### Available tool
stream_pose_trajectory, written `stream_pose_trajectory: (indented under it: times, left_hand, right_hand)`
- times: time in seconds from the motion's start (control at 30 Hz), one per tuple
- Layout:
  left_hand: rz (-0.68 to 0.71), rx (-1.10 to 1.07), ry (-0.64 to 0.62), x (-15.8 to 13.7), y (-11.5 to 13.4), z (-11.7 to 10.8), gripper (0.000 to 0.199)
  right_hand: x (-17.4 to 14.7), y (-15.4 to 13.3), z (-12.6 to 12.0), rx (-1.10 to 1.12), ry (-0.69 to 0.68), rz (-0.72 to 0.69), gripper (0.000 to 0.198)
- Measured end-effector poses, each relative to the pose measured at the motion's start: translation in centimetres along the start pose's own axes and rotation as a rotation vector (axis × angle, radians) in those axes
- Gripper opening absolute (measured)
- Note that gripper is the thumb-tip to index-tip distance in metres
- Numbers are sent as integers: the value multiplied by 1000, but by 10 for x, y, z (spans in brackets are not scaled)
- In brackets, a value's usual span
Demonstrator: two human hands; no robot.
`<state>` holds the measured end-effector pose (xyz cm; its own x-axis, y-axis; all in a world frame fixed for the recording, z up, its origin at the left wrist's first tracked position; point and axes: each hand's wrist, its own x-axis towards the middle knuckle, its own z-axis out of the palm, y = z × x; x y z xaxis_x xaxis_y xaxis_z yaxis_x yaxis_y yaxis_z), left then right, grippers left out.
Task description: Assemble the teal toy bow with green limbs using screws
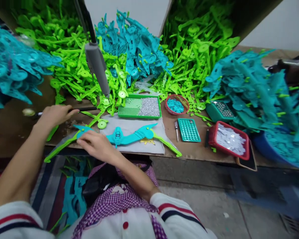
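Note:
A teal and green plastic toy bow (129,135) lies across a grey cloth (137,127) at the table's front edge. My right hand (97,144) rests on the bow's left part, fingers pressing it down. My left hand (55,114) is further left and grips a thin dark rod-like tool (83,109) that points right. A grey powered screwdriver (97,64) hangs above the table, its tip near a green disc (122,94).
Behind the cloth a green tray (139,107) holds small screws. A red basket (176,104) of teal bits, a teal grid tray (188,129), a screwdriver (176,129) and a red bin (229,139) of white pieces stand to the right. Heaps of green and teal parts surround.

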<state>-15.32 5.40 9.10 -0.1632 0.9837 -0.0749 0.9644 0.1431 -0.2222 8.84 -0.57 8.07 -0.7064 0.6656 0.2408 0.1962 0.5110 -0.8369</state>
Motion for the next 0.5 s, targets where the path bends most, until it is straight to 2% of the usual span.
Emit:
stream_pose_trajectory:
  times: [0.1, 0.2, 0.27, 0.37, 0.43, 0.5]
  left_hand:
    - [-35, 15, 166, -27, -13, 11, 69]
    - [59, -49, 339, -59, -8, 12, 71]
    - [244, -111, 435, -83, 11, 5, 62]
    - [711, -138, 519, -111, 59, -10, 41]
    - [935, -159, 506, -121, 95, -19, 30]
    - [1076, -181, 469, -122, 126, -26, 24]
  right_hand:
    - [-18, 2, 0, -9, 82, -14, 26]
    - [-34, 0, -7, -104, 203, -69, 34]
    - [-44, -1, -11, -234, 242, -86, 39]
    - [-65, 0, -15, -404, 137, -23, 48]
    - [-83, 3, -16, -435, -11, 76, 40]
    - [-101, 9, -20, -403, -89, 196, 24]
